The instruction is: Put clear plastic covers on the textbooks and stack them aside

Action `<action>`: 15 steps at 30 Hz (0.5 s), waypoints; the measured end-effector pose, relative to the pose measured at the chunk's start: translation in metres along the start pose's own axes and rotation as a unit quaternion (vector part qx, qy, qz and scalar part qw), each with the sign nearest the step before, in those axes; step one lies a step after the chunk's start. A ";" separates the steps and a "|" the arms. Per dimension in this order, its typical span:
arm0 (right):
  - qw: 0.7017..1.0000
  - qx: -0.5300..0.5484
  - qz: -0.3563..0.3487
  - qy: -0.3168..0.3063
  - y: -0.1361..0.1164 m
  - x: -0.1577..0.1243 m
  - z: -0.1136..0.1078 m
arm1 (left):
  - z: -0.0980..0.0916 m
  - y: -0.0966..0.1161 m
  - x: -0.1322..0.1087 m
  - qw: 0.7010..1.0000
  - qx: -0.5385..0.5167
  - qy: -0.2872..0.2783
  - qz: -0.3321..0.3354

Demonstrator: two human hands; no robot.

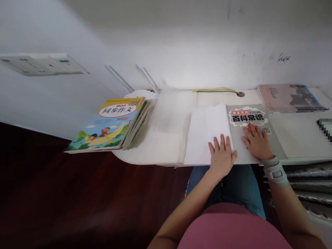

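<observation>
A grey book (275,145) with bold black Chinese title lies on the white desk (298,138) in front of me. A white sheet of paper (204,131) lies against its left edge, partly folded over it. My left hand (221,155) rests flat on the lower right of the white sheet, fingers spread, thumb on the book's edge. My right hand (256,141) lies flat on the grey cover, fingers stretched toward the title. A grey band wraps my right wrist (276,171).
A stack of colourful books (111,126) overhangs the desk's left end. Another white sheet (171,114) lies beside it. Pink and blue books (287,97) sit at the back right. A yellow cable (218,90) runs to a desk hole. A dark object (325,126) lies far right.
</observation>
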State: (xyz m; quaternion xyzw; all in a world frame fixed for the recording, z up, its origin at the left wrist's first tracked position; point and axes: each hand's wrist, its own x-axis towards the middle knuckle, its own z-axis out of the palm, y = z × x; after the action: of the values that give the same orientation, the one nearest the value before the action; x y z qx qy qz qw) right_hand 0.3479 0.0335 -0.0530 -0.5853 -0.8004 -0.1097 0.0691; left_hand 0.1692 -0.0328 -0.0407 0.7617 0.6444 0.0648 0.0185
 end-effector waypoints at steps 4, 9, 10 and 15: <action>1.000 -0.008 0.007 -0.011 -0.002 0.000 -0.003 | 0.001 0.005 -0.004 1.000 0.015 0.006 0.002; 1.000 -0.004 0.009 -0.017 -0.003 0.001 -0.004 | -0.001 0.010 -0.013 0.999 0.029 0.007 0.010; 1.000 -0.002 0.010 -0.017 -0.003 0.001 -0.004 | -0.001 0.012 -0.014 0.999 0.030 0.007 0.012; 1.000 0.002 0.009 0.002 -0.002 0.001 0.001 | -0.001 0.014 -0.022 1.000 0.024 0.001 0.016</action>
State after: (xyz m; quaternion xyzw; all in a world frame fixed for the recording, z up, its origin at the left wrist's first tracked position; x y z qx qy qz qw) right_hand 0.3458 0.0342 -0.0541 -0.5918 -0.7953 -0.1089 0.0729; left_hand 0.1790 -0.0566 -0.0399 0.7724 0.6332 0.0504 -0.0009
